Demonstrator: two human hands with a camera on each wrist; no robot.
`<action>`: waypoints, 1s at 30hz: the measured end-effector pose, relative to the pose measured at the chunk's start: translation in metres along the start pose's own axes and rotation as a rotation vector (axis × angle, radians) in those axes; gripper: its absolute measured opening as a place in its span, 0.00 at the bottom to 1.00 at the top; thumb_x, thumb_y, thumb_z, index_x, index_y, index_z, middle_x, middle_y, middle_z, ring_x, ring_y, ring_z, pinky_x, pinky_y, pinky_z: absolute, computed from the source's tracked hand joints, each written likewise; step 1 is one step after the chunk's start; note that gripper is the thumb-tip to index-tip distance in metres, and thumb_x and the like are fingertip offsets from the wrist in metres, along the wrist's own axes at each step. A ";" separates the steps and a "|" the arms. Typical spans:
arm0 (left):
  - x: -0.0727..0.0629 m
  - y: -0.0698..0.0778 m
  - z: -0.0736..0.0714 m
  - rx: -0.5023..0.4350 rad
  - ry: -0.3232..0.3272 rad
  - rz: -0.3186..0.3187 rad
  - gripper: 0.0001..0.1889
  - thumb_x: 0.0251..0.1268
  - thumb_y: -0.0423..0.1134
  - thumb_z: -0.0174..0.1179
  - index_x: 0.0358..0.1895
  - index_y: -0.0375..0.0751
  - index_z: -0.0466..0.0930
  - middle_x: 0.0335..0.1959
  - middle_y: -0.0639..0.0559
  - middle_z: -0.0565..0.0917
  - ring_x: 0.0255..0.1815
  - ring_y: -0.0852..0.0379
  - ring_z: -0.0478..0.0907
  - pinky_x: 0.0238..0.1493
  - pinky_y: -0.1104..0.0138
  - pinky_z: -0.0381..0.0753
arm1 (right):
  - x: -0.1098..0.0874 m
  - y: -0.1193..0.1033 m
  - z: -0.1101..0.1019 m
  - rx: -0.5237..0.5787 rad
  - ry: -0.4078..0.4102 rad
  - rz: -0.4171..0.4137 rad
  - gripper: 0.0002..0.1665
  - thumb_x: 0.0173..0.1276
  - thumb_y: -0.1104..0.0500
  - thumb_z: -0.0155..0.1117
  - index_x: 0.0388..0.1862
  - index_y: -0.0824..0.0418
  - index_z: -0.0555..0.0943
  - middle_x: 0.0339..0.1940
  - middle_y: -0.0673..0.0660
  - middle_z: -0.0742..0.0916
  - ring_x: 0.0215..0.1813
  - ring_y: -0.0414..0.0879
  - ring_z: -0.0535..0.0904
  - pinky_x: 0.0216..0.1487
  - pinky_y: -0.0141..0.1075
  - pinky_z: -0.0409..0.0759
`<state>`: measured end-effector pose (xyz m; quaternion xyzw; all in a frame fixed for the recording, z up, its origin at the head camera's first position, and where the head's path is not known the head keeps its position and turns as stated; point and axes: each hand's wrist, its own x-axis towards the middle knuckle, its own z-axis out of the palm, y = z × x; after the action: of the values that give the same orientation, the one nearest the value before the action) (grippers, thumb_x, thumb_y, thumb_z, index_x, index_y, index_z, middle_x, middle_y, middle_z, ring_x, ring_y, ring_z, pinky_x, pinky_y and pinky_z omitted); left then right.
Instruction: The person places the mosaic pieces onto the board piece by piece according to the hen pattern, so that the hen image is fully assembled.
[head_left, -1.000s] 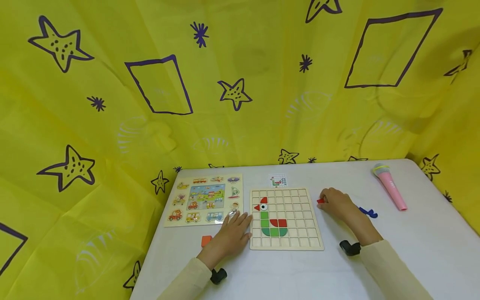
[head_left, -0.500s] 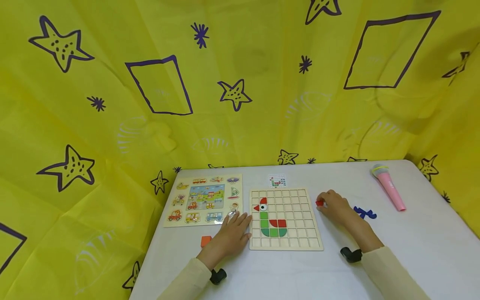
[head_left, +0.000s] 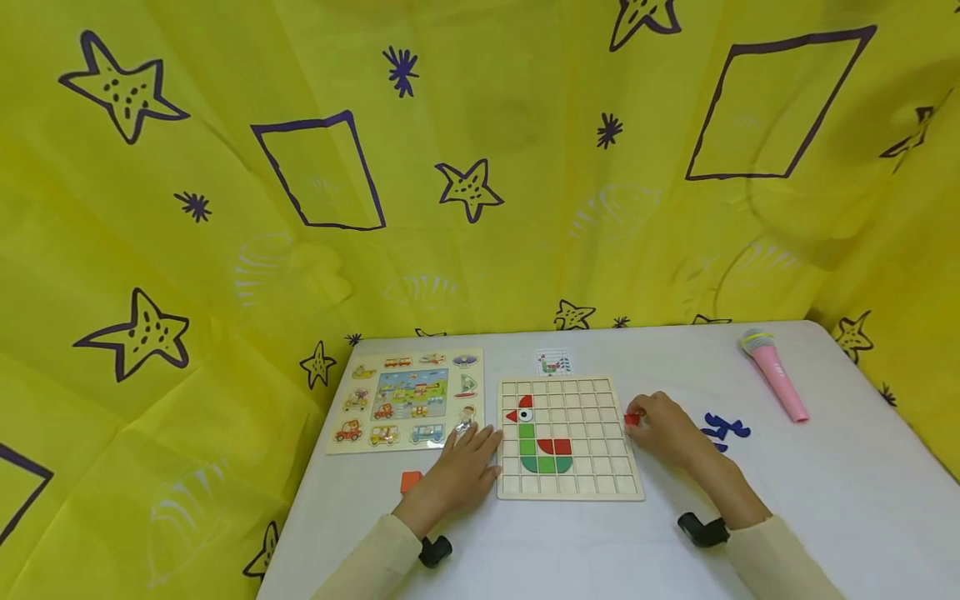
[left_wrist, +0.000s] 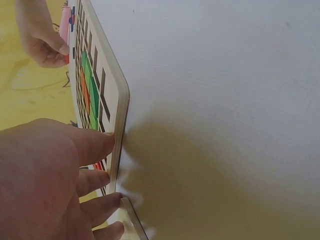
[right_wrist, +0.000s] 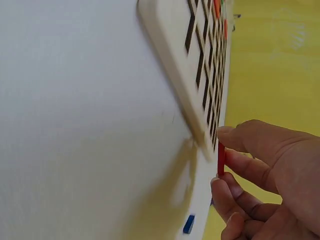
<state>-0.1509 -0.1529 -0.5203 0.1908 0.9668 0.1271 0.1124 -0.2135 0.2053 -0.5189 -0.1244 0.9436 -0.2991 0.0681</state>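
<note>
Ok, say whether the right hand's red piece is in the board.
Out: fingers pinch the red piece at the edge of the board.

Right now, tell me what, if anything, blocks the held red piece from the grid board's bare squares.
Nothing visible: the right hand pinches the red piece at the right edge of the grid board, beside bare squares.

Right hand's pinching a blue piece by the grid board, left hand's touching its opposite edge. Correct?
Not the colour: the piece is red, not blue, as the right wrist view shows. The right hand does pinch it by the grid board, and the left hand touches the opposite edge.
</note>
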 end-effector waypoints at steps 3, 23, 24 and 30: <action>0.000 0.000 0.000 -0.003 -0.002 0.003 0.32 0.83 0.49 0.54 0.83 0.45 0.63 0.83 0.44 0.65 0.86 0.38 0.54 0.84 0.38 0.49 | -0.002 -0.014 0.007 0.019 -0.017 -0.010 0.13 0.70 0.62 0.72 0.49 0.68 0.83 0.43 0.62 0.81 0.44 0.54 0.78 0.49 0.48 0.83; 0.000 0.002 0.000 0.002 -0.011 -0.007 0.32 0.82 0.49 0.55 0.83 0.45 0.63 0.84 0.45 0.64 0.86 0.39 0.54 0.85 0.39 0.49 | -0.006 -0.052 0.044 0.049 -0.117 -0.147 0.06 0.71 0.63 0.73 0.39 0.54 0.82 0.40 0.51 0.78 0.43 0.45 0.73 0.44 0.36 0.78; 0.000 0.002 0.000 0.003 -0.010 -0.007 0.32 0.82 0.49 0.55 0.83 0.45 0.63 0.84 0.45 0.65 0.86 0.39 0.54 0.85 0.39 0.49 | -0.006 -0.052 0.044 0.050 -0.119 -0.151 0.06 0.72 0.64 0.72 0.39 0.54 0.83 0.40 0.51 0.78 0.43 0.45 0.73 0.45 0.36 0.78; 0.000 0.002 0.000 0.002 -0.008 -0.012 0.32 0.82 0.49 0.55 0.83 0.45 0.62 0.84 0.45 0.64 0.86 0.39 0.53 0.85 0.39 0.48 | -0.006 -0.051 0.041 0.069 -0.132 -0.174 0.11 0.72 0.72 0.62 0.39 0.56 0.83 0.42 0.52 0.78 0.45 0.45 0.74 0.48 0.39 0.80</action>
<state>-0.1502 -0.1515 -0.5197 0.1859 0.9676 0.1247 0.1171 -0.1897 0.1442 -0.5227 -0.2228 0.9119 -0.3274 0.1080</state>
